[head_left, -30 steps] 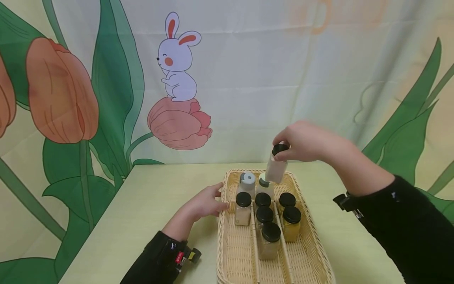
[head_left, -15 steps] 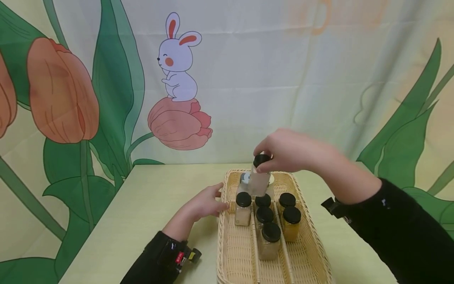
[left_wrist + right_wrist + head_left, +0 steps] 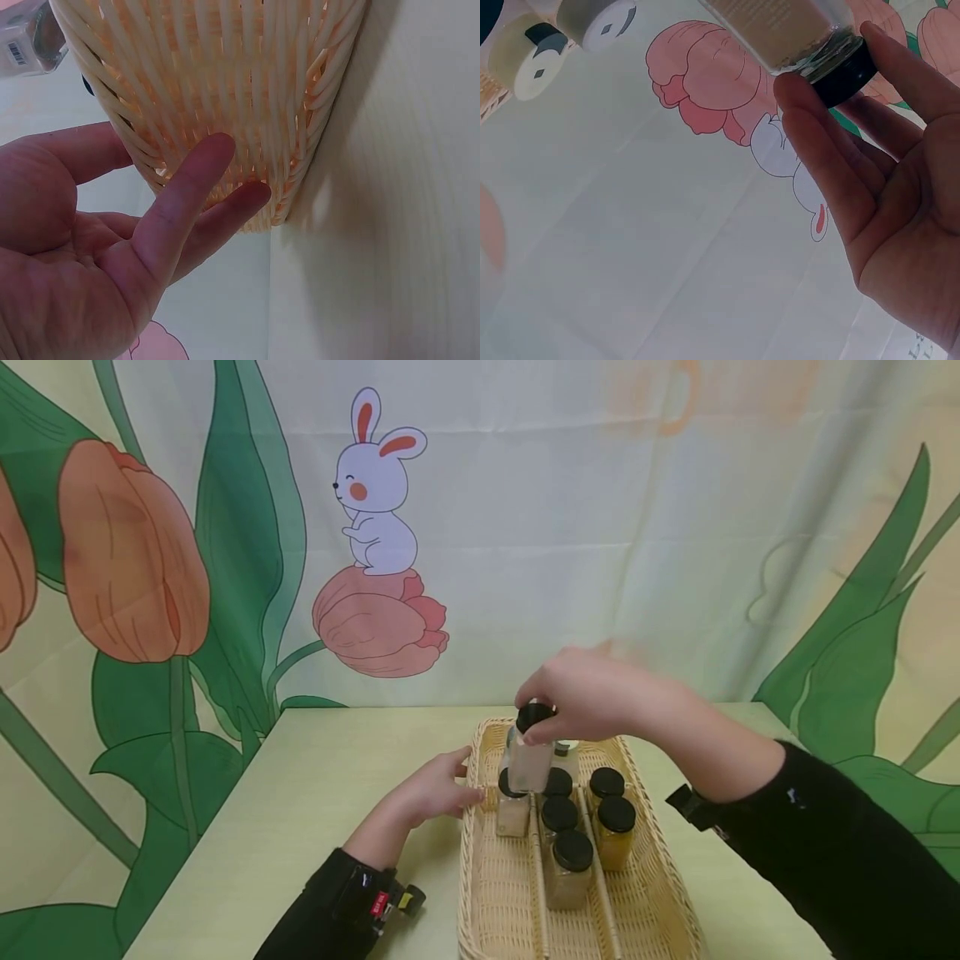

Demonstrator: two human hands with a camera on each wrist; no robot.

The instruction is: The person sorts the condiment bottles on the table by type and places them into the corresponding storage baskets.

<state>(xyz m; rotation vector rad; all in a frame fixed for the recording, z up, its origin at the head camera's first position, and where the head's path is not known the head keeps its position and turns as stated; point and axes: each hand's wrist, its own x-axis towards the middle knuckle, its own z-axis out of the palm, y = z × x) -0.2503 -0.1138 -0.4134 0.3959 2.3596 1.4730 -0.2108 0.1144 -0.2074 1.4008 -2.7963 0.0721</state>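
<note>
My right hand (image 3: 592, 693) pinches a clear spice jar (image 3: 529, 762) by its black lid, above the back left of a wicker basket (image 3: 467, 893). Pale brown powder shows through the jar's glass in the right wrist view. Below it, a black-lidded jar (image 3: 513, 817) stands in the left compartment, partly covered by the held one. My left hand (image 3: 431, 789) holds the basket's left side, with its thumb over the rim and its fingers (image 3: 202, 165) along the outer wall.
Two dividers split the basket lengthwise. Several black-lidded jars (image 3: 573, 852) stand in the middle compartment, and yellow-filled ones (image 3: 617, 835) in the right. White-capped bottles (image 3: 596, 22) are at the back. A printed cloth (image 3: 525, 527) hangs behind the table (image 3: 360, 760).
My right hand has carried the jar left and lower, from over the basket's back right to its back left. The left hand stays at the rim.
</note>
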